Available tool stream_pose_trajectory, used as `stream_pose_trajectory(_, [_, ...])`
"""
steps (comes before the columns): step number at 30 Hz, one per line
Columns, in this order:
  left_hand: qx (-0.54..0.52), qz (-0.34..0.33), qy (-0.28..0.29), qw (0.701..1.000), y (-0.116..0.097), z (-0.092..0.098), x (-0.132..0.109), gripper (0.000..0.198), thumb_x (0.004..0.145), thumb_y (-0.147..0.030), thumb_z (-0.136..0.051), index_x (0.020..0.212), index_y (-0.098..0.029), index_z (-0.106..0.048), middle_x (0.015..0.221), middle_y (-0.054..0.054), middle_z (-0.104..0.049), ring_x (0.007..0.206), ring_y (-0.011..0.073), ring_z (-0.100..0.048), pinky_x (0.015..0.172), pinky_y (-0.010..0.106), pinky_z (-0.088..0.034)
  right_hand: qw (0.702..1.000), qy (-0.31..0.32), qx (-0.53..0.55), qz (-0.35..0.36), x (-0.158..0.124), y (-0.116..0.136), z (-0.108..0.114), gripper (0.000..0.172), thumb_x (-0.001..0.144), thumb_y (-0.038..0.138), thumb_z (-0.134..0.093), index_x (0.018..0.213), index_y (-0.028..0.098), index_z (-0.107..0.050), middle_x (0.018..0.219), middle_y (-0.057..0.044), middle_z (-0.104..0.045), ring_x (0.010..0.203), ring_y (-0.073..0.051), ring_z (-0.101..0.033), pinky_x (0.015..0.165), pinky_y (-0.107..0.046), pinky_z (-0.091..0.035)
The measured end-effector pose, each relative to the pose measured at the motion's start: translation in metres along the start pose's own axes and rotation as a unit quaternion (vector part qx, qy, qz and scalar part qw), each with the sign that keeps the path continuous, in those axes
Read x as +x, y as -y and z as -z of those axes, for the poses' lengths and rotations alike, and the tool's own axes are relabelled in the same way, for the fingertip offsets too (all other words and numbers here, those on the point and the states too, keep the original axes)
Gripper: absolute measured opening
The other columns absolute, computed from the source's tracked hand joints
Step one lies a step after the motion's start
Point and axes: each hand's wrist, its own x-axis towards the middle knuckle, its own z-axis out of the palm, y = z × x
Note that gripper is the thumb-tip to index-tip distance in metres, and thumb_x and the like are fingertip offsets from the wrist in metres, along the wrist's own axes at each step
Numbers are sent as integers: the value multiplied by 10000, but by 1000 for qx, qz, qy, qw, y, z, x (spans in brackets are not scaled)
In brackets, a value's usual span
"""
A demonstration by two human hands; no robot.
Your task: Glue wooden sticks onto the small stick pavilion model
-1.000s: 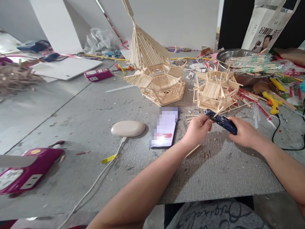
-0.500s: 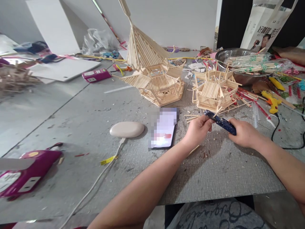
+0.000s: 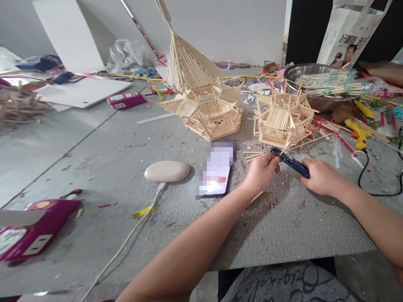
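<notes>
Gripping a dark blue plastic-handled cutting tool (image 3: 291, 163), the right hand (image 3: 317, 178) is closed around its handle above the grey counter (image 3: 283, 226); the left hand (image 3: 262, 171) pinches a thin wooden stick (image 3: 287, 147) at its tip, near a small bamboo-stick model (image 3: 281, 121).

Readable writing is scarce. Far beyond the right hand (image 3: 317, 178), which grips a blue tool (image 3: 291, 162), a white paper bag (image 3: 349, 33) leans at the back and carries large dark Chinese characters; they seem to begin with 好, though the angle makes the rest unsure. Well to the left of the grip, the magenta boxes (image 3: 34, 228) bear white labels too blurred to read. The phone (image 3: 216, 168) just left of the left hand (image 3: 262, 171) is pixelated.
</notes>
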Motion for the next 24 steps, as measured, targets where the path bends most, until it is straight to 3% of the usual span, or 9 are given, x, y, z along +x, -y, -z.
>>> stream_pose_trajectory(6, [22,23,16,999,7,0,5,335,834,-325,-410,544,-171,-475,465,-36,-472,407,71,-348,447,207,-280,999,29,31,-11,6,2,2,150,731,308,-472,766,190,-557,687,-72,-635,641,-191,-580,525,-269,-308])
stream_pose_trajectory(10, [79,25,51,995,9,1,6,267,824,-275,-428,580,-178,-477,480,-35,-496,410,82,-387,451,207,-296,985,130,101,-51,12,2,6,102,700,281,-496,665,195,-537,597,-40,-617,565,-155,-573,500,-243,-345])
stream_pose_trajectory(14, [201,1,66,977,8,1,5,246,818,-203,-437,581,-179,-502,485,-15,-512,472,113,-474,504,220,-345,959,219,154,-96,14,0,3,153,714,294,-472,623,186,-530,524,-29,-602,455,-130,-554,452,-231,-364])
stream_pose_trajectory(20, [344,0,62,937,6,-1,3,207,836,-195,-425,727,-148,-596,772,114,-655,739,209,-604,660,288,-416,961,219,135,-98,13,3,0,179,710,301,-462,591,185,-530,511,-30,-600,424,-123,-543,436,-230,-377])
stream_pose_trajectory(24, [371,17,80,925,6,-1,3,230,849,-211,-405,760,-139,-605,806,138,-667,766,225,-617,673,298,-425,961,228,118,-104,15,8,6,185,703,303,-463,576,182,-521,508,-39,-597,421,-128,-543,440,-235,-378])
